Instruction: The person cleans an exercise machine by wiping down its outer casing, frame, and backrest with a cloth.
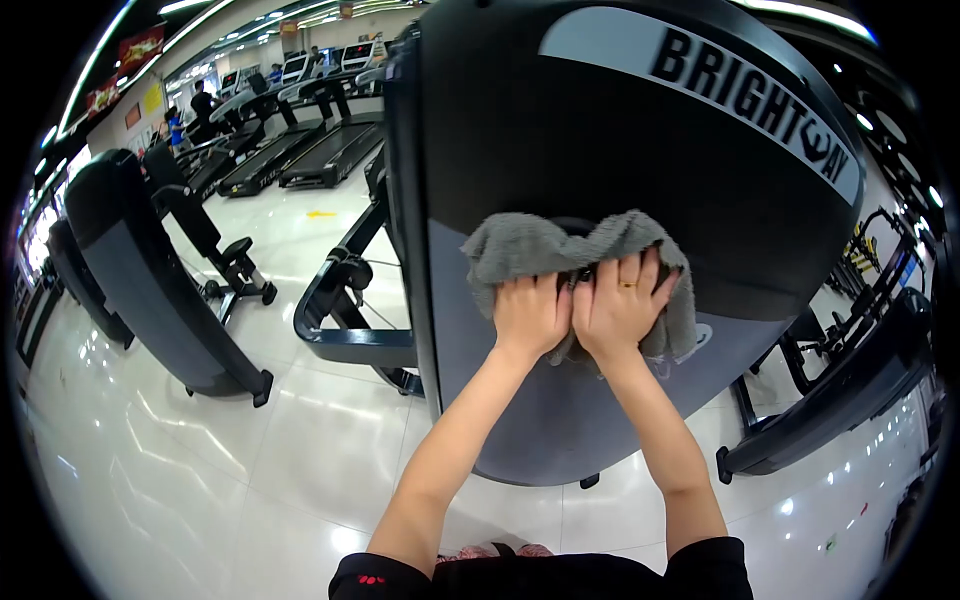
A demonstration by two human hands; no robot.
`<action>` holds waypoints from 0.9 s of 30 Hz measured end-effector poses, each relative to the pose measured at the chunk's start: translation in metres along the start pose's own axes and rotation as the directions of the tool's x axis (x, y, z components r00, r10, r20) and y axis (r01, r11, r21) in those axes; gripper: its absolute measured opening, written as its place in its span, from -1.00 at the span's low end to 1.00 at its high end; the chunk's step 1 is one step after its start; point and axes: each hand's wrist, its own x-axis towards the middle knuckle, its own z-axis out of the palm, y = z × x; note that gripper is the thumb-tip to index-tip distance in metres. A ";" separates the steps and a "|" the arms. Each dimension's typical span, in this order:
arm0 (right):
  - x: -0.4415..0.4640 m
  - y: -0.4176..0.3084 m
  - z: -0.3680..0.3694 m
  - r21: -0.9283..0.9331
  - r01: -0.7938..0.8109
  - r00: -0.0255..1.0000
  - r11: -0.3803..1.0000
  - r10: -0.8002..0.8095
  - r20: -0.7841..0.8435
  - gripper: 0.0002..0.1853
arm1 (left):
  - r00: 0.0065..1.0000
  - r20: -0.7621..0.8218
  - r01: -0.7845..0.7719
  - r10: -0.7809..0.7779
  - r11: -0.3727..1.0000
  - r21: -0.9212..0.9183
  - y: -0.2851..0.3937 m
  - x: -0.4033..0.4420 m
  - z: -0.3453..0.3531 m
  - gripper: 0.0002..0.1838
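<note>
A grey cloth is bunched against the black and grey casing of a gym machine, under its white BRIGHTWAY label. Both hands are on this cloth, side by side with the thumbs close together. My left hand grips its lower left part, the fingertips tucked into the folds. On the right part lies my right hand, with a ring on one finger; its fingers press into the cloth. The fingertips of both are partly hidden by the fabric.
At the left stands another dark machine, with treadmills and a few people farther back. A frame arm juts out left of the casing. More equipment is at the right, on the shiny tiled floor.
</note>
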 end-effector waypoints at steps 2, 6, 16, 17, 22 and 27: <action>-0.008 -0.030 0.008 0.139 0.022 0.992 0.990 -0.039 0.118 -0.60 | 0.999 -0.031 0.044 -0.043 0.999 0.031 -0.023 -0.010 -0.016 -0.60; -0.045 -0.095 0.027 0.491 0.002 0.990 0.871 -0.070 0.120 -0.51 | 0.999 -0.036 0.005 -0.002 0.996 0.084 -0.076 -0.059 -0.062 -0.60; -0.159 -0.245 0.034 0.731 -0.470 0.854 0.494 0.045 0.519 -0.44 | 0.893 0.377 0.155 -0.244 0.956 0.250 -0.163 -0.170 -0.168 -0.48; -0.166 -0.251 0.039 0.708 -0.468 0.834 0.529 -0.001 0.552 -0.43 | 0.891 0.369 0.172 -0.263 0.950 0.261 -0.172 -0.177 -0.168 -0.48; -0.182 -0.283 0.082 0.665 -0.566 0.796 0.488 0.111 0.596 -0.47 | 0.831 0.395 0.281 -0.392 0.908 0.311 -0.219 -0.197 -0.153 -0.48; -0.214 -0.306 0.143 0.475 -0.599 0.698 0.645 0.129 0.704 -0.57 | 0.844 0.370 0.216 -0.388 0.877 0.429 -0.274 -0.209 -0.124 -0.47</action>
